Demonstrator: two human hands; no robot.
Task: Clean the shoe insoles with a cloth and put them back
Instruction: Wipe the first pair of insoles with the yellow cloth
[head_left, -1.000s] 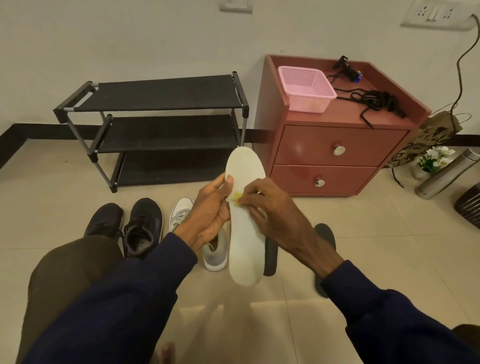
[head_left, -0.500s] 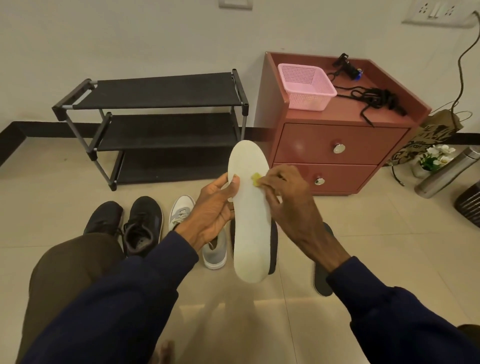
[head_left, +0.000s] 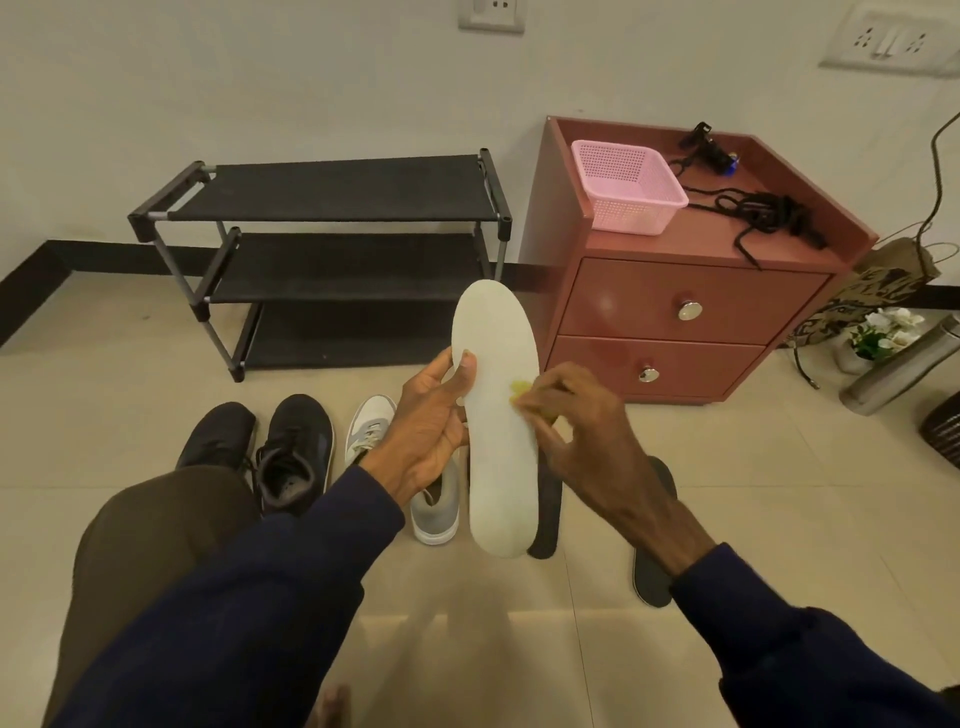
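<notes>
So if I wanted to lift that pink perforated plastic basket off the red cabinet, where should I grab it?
Probably by the front rim of the pink perforated plastic basket, from above. It stands upright, open-topped, on the red two-drawer cabinet, and its lip juts past the sloping walls, giving fingers a ledge. Tangled black cords lie to its right.

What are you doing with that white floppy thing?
A person is cleaning shoe insoles. The left hand holds a white insole by its edge, and the right hand rubs a small yellow cloth on it. Two dark insoles lie on the floor near a grey shoe, not yet put back.
</notes>
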